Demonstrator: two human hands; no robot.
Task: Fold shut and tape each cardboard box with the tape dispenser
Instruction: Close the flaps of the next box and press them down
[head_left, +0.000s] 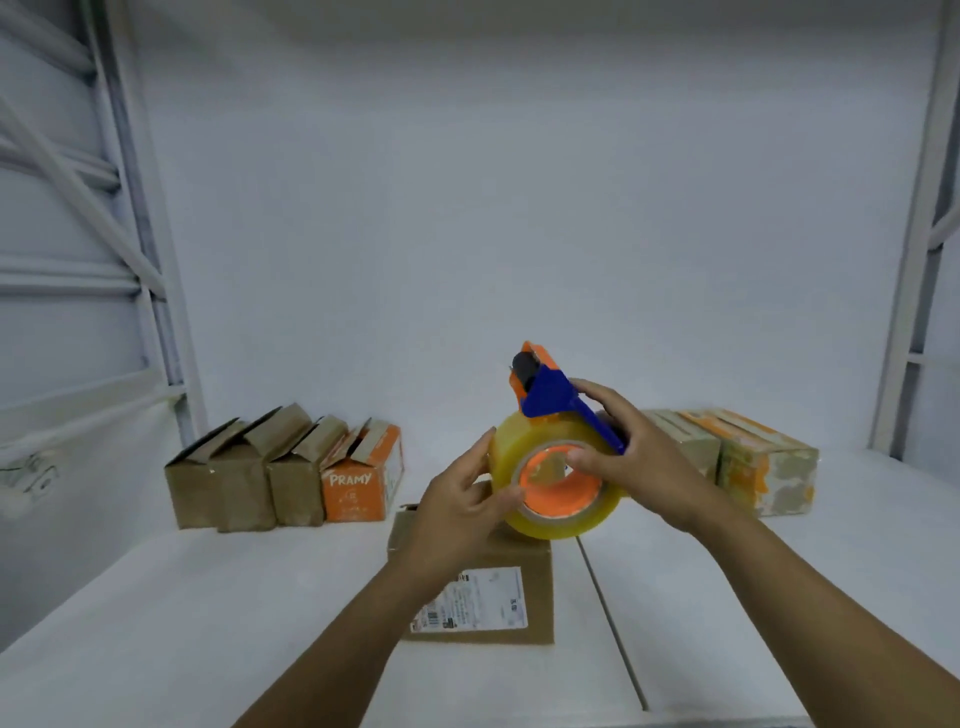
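White wall and a white table (182, 623) fill my view, and a pale metal frame (130, 234) stands at the left side. I see both hands up in the air over the middle of the table. They hold a blue and orange tape dispenser (553, 397) with a big yellowish tape roll (571, 525) on it. The left hand (457, 514) has its fingers curled on the left edge of the tape roll and grips it. The right hand (628, 452) wraps its fingers over the blue handle, and its thumb presses on the orange middle of the roll. Right under the hands, a brown cardboard box (535, 561) sits on the table, with a white label (478, 597) on the side that faces me. The hands hide most of its top, so I cannot tell if it is folded shut. Far back on the left I see a row of boxes (244, 483) with their flaps open. The last one is an orange box (358, 491) that says PRAMY. Far back on the right stand worn boxes (763, 467) with flat tops.
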